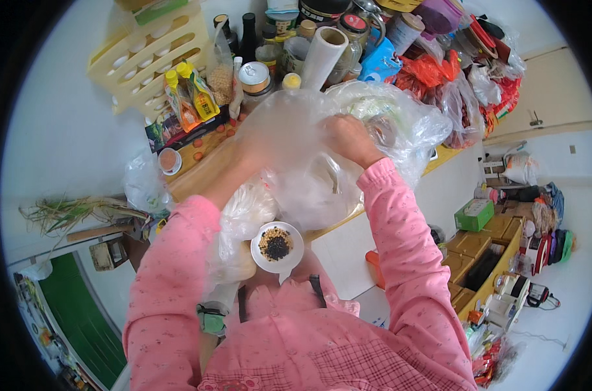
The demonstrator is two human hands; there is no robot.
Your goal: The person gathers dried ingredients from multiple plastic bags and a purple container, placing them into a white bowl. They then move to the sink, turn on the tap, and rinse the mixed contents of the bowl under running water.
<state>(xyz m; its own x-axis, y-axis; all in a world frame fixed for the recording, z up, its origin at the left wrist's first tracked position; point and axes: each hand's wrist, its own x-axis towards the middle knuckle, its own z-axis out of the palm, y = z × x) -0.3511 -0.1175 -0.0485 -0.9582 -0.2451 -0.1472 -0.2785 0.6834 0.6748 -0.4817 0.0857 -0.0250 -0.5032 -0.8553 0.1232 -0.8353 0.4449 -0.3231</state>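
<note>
My right hand (347,137) grips the edge of a translucent plastic bag (296,132) with bent fingers. The bag is blurred and rises between my two hands. My left hand (257,144) lies behind or inside its film, and its fingers cannot be made out. Below the bag, close to my body, a white bowl (297,258) holds pale yellow beans and black beans. Another knotted clear plastic bag (252,203) lies left of the bowl, and a large crumpled plastic bag (413,132) is just right of my right hand.
Behind my hands stand a cling film roll (325,51), a metal can (254,77), glass jars and dark bottles. Two yellow-capped pouches (198,95) lean by a cream plastic rack (149,54). A small round tub (169,161) sits at the left, and red plastic bags (430,71) are at the right.
</note>
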